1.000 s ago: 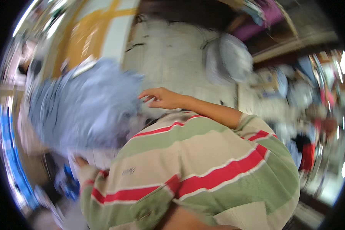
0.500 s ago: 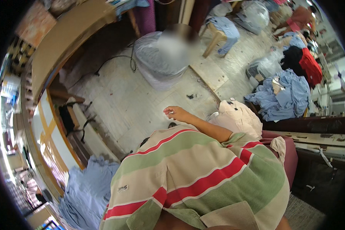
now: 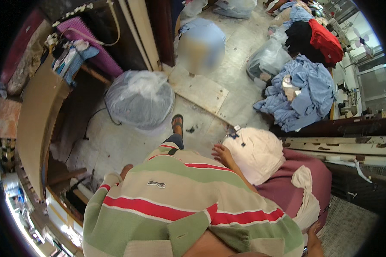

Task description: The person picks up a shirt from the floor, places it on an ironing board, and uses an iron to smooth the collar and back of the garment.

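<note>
My right hand (image 3: 222, 153) hangs at the front of my striped shirt, its fingers loosely bent and apart, with nothing seen in them. Just beside it is a cream cloth bundle (image 3: 259, 155); whether the fingertips touch it I cannot tell. Out past my left sleeve, only a small part of my left hand (image 3: 126, 171) shows, and its fingers are too hidden to read. My sandalled foot (image 3: 177, 124) is on the pale tiled floor.
A large clear plastic bag (image 3: 139, 99) stands ahead left, by a dark cable. Blue garments (image 3: 302, 92) are heaped at right, beside red cloth (image 3: 325, 42). A maroon-covered seat (image 3: 283, 175) sits close on my right. A brown cardboard panel (image 3: 40, 120) borders the left.
The view has turned right, so the plastic bag lies further left. My right hand is now beside the cream bundle. Part of my left hand and a forward foot have come into view.
</note>
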`<control>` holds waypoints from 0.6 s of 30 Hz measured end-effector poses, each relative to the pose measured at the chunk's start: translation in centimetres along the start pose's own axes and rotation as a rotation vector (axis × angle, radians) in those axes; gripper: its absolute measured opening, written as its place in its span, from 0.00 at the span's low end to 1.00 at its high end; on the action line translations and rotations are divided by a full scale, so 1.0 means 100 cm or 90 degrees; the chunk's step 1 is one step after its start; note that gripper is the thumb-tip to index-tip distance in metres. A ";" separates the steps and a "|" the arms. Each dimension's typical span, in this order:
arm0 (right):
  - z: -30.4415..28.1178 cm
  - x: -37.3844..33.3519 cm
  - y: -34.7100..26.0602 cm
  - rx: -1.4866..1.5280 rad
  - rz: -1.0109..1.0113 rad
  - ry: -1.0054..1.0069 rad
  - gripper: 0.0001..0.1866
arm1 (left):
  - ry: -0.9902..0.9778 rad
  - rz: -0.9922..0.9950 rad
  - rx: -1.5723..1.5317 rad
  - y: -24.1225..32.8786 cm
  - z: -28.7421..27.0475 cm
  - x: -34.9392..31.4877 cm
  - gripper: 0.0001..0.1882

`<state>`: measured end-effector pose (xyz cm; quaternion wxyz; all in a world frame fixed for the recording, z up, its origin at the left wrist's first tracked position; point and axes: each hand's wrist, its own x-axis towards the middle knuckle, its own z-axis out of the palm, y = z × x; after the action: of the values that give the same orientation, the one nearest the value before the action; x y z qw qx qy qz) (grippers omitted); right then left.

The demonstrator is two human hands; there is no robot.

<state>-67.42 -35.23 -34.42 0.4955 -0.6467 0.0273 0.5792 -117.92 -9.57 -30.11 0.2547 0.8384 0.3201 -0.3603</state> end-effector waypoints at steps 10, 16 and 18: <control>-0.006 0.130 -0.187 -0.062 -0.140 0.081 0.16 | 0.222 0.072 -0.599 0.140 -0.329 0.381 0.19; 0.007 0.251 -0.369 -0.370 -0.246 -0.056 0.15 | 0.269 0.192 -0.662 0.195 -0.376 0.452 0.21; -0.004 0.313 -0.411 -0.430 -0.269 -0.068 0.16 | 0.196 0.082 -0.715 0.208 -0.378 0.434 0.21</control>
<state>-31.82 2.23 -33.69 0.3638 -0.7336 -0.3238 0.4739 -63.05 16.75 -36.21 0.6320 0.6354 0.4436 0.0065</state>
